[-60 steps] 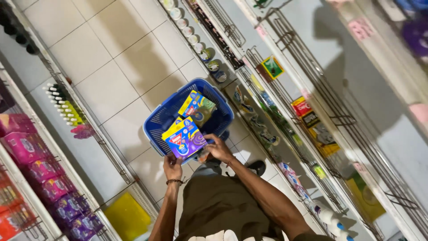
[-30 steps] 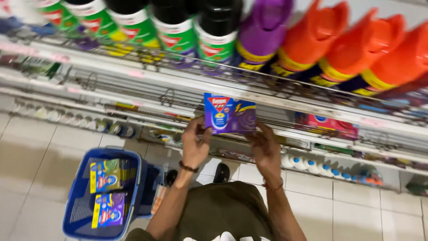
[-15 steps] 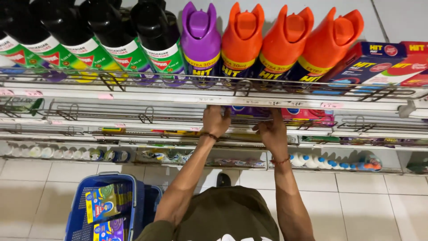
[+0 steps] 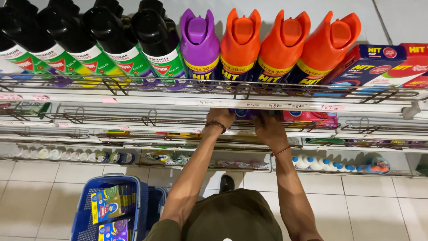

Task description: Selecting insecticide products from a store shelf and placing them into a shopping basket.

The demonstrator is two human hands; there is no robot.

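Both hands reach under the top wire shelf [image 4: 214, 96] at the centre of the frame. The left hand [image 4: 220, 119] and the right hand [image 4: 269, 128] sit side by side on the second shelf [image 4: 133, 121], each against the purple box [image 4: 243, 114] that shows between them, just below the shelf edge. Most of the box is hidden by the shelf rail and the hands. The fingers of both hands extend past the rail and out of view, so it cannot be determined whether they grip the box or lie open against it. Each wrist carries a bead bracelet.

On the top shelf, directly above the hands, stand one purple-capped spray can [image 4: 199, 44] and three orange-capped spray cans [image 4: 285, 44]. Black-capped spray cans [image 4: 102, 42] with green labels fill the upper left of the frame. Flat blue and red cartons [image 4: 379, 64] lie at the upper right. A pink carton [image 4: 310, 118] sits on the second shelf, just beside the right hand.

At the lower left of the frame, a blue plastic shopping basket [image 4: 84, 209] rests on the white tiled floor [image 4: 370, 201]. It contains flat colourful packets [image 4: 107, 205]. Lower shelves hold small white bottles with blue caps [image 4: 321, 163] at the centre right.
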